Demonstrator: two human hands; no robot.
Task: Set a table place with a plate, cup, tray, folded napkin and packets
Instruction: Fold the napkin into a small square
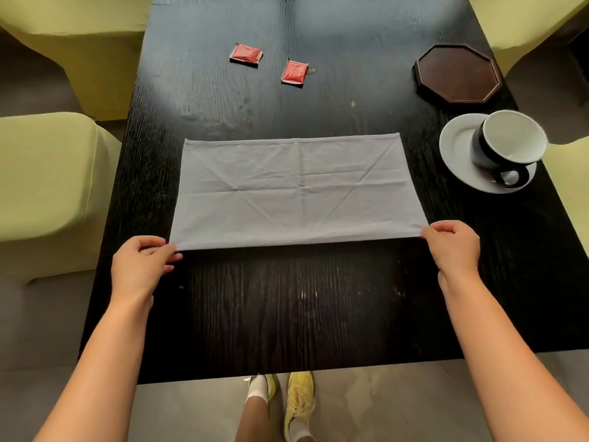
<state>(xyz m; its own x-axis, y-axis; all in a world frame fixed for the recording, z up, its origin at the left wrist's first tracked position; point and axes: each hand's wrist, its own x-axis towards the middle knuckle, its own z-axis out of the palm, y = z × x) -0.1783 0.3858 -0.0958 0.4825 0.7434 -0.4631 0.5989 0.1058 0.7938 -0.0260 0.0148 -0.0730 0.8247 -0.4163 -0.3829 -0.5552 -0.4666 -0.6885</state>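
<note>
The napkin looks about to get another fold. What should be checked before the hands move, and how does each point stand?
1. Left hand pinches the near left corner of the napkin: ok.
2. Right hand pinches the near right corner: ok.
3. Napkin lies flat, far edge straight: ok, though creased.
4. Packets lie beyond the far edge, apart from the cloth: ok.
5. Cup on its plate stands apart from the napkin's right edge: ok.
6. Layers underneath aligned: cannot tell.

Packets behind napkin — cup right
</note>
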